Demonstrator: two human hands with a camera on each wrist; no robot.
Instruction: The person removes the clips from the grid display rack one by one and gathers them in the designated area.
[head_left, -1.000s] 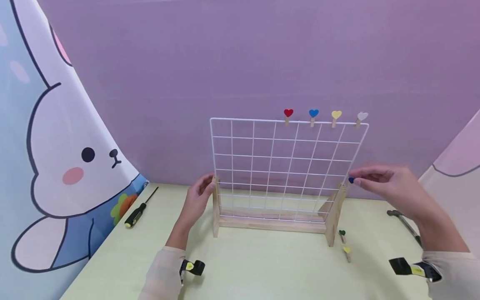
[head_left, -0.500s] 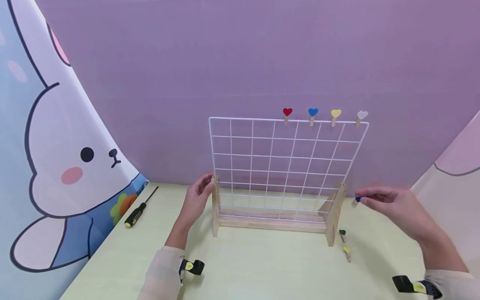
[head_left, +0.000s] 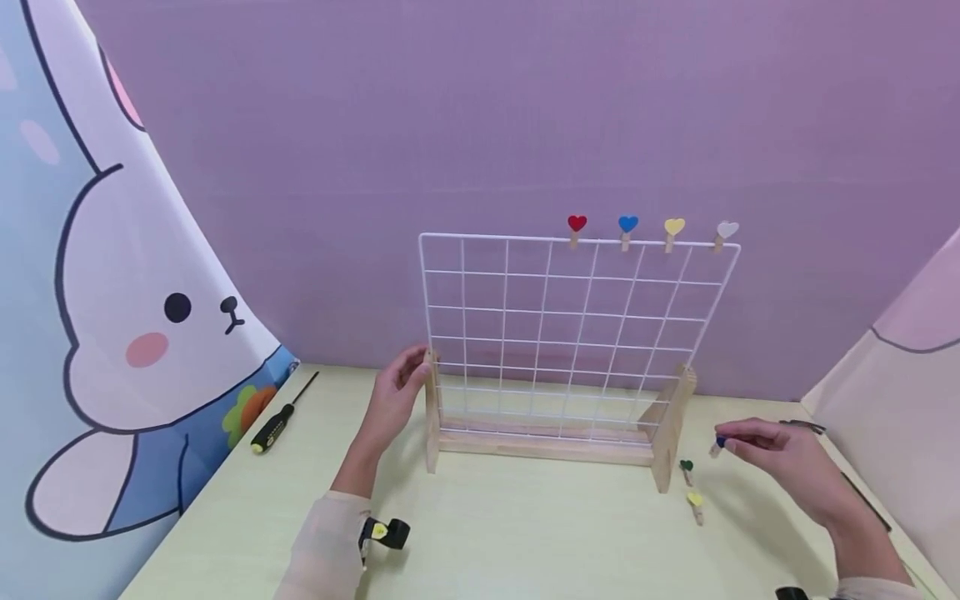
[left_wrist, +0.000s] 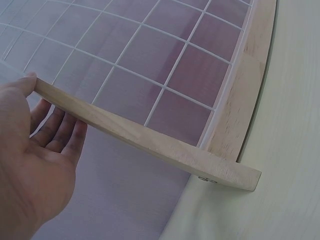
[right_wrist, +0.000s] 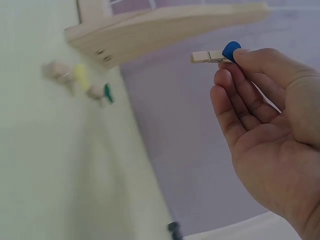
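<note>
A white wire grid (head_left: 558, 317) stands in a wooden stand (head_left: 543, 450), with red, blue, yellow and white heart clothespins clipped along the right part of its top bar. My left hand (head_left: 395, 390) holds the top of the stand's left wooden side piece (left_wrist: 150, 142), thumb on one face and fingers behind it. Between thumb and fingertips, my right hand (head_left: 787, 462) pinches a small wooden clothespin (right_wrist: 212, 56) with a dark blue heart, above the table right of the stand. Below it lie a green-heart clothespin (head_left: 686, 472) and a yellow-heart clothespin (head_left: 696, 506).
A black and yellow screwdriver (head_left: 273, 427) lies on the table (head_left: 540, 542) at the left. Behind my right hand lies a hammer (head_left: 804, 425), mostly covered. A purple backdrop (head_left: 360, 167) rises at the back, with a rabbit-print cloth (head_left: 112, 250) on the left.
My right hand has come down from beside the grid's right edge towards the table, carrying the blue-heart clothespin. My left hand stays on the stand's side piece.
</note>
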